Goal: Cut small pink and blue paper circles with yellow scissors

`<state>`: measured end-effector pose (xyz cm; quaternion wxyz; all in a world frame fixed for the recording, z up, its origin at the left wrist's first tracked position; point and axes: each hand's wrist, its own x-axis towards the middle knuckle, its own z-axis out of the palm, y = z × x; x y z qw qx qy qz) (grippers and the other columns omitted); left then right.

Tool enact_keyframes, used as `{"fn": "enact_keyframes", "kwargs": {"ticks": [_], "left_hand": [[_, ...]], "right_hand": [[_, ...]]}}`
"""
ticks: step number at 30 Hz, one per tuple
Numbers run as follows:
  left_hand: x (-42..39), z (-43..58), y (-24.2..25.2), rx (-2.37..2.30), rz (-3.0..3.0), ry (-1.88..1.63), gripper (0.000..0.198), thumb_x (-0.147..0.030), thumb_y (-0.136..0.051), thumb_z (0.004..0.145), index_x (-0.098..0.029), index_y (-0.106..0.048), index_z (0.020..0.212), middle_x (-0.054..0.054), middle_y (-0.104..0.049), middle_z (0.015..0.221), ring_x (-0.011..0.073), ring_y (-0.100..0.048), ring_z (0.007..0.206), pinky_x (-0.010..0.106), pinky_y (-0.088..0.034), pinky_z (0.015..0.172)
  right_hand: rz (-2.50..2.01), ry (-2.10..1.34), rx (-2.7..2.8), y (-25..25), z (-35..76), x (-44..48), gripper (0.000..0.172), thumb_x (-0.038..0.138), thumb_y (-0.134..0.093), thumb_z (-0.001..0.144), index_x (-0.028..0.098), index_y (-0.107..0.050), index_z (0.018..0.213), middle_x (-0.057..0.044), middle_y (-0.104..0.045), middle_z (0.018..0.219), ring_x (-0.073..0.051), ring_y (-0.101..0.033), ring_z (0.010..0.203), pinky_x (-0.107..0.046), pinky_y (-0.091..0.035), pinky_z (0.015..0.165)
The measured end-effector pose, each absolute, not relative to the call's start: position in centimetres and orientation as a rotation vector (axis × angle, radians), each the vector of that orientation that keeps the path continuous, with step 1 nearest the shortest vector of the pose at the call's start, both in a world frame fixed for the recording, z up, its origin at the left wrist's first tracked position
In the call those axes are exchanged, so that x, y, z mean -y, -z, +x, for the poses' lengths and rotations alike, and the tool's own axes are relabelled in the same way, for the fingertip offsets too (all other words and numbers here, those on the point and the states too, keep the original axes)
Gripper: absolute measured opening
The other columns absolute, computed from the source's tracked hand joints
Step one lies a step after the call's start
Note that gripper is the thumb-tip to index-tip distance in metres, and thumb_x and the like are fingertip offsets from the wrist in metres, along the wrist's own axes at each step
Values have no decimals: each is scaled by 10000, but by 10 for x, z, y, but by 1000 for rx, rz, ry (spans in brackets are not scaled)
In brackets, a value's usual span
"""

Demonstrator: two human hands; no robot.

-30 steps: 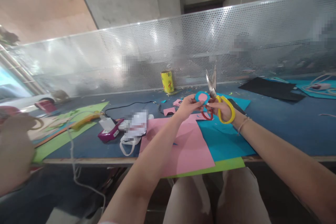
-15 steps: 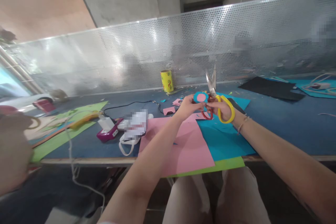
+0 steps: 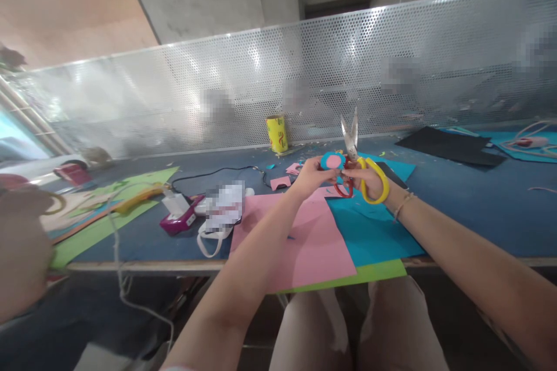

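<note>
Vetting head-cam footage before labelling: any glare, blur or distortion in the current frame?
Head view: glare spots on the perforated metal screen; head view, left edge: smeared and stretched; head view, centre: scissors and blue-and-pink paper piece readable, fine edges soft; head view: pixelated patches over parts of the screen and the white item on the table.

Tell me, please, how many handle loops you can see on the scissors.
2: the yellow loop at the right hand and the red loop left of it, partly hidden.
</note>
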<state>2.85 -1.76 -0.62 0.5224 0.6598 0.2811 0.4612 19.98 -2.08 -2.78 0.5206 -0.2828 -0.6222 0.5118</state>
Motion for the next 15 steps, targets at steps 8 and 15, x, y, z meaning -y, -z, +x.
{"fn": "enact_keyframes", "kwargs": {"ticks": [8,15], "left_hand": [[17,29,6,-674,1575,-1092,302,-286,-822,604,-128,-631,777,3,-641,669,106,-600,615,324,-544,711],[17,28,7,-628,1581,-1063,350,-335,-844,582,-127,-631,765,-1,-634,668,106,-595,620,323,-538,718]], "right_hand": [[-666,-1261,1439,28,200,20,290,317,-821,626,220,-622,813,32,-588,661,-128,-530,575,-276,-433,533],[-643,-1239,1508,28,202,18,259,327,-789,677,208,-614,826,28,-580,660,-124,-521,571,-280,-430,535]]}}
